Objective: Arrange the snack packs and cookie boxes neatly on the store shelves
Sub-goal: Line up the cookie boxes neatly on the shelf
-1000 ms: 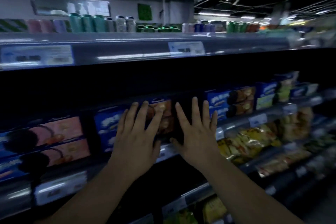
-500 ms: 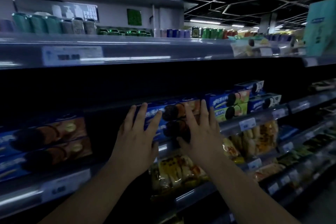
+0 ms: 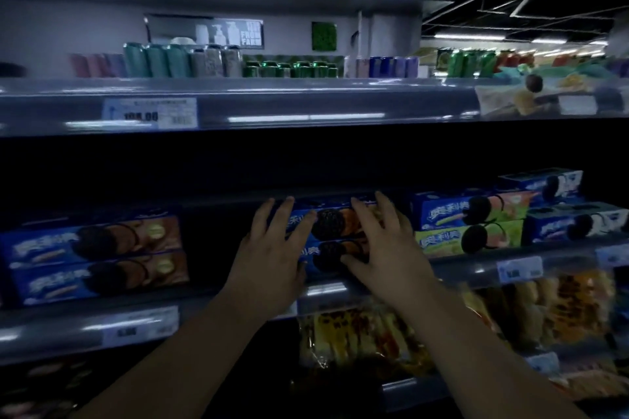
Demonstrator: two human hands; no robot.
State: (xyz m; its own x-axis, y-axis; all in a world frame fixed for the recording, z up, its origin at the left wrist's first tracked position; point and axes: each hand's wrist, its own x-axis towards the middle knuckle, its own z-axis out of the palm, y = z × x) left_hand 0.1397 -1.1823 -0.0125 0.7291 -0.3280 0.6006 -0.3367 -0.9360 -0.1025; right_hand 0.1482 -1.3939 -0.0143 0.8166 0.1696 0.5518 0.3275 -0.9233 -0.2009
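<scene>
Your left hand [image 3: 272, 257] lies flat against the front of the two stacked cookie boxes [image 3: 328, 231], fingers spread and straight, fingertips up near the top edge of the upper box. Your right hand [image 3: 386, 248] is on the same stack, just to the right. Its fingers are splayed and extended over the upper box's front, and its thumb touches the face of the lower box. Neither hand wraps round or pinches anything; both are pressed open-palmed towards the boxes.

That stack stands on the middle shelf [image 3: 456, 267], roughly in the centre, set back a little from the front rail. Well apart on the left of the same shelf sits another pair of blue boxes [image 3: 95, 258], one on top of the other. Just beside your right hand, on the right, is a pink-fronted box over a green-fronted one [image 3: 469, 226]. Further right are blue-and-white boxes [image 3: 558, 211], also stacked.

Yellow snack packs [image 3: 367, 340] lie on the shelf below, under your right wrist, with more packs to their right, too blurred to read.

The top shelf [image 3: 306, 105] carries a price tag [image 3: 149, 112] on its rail and rows of cans [image 3: 156, 59] behind.
</scene>
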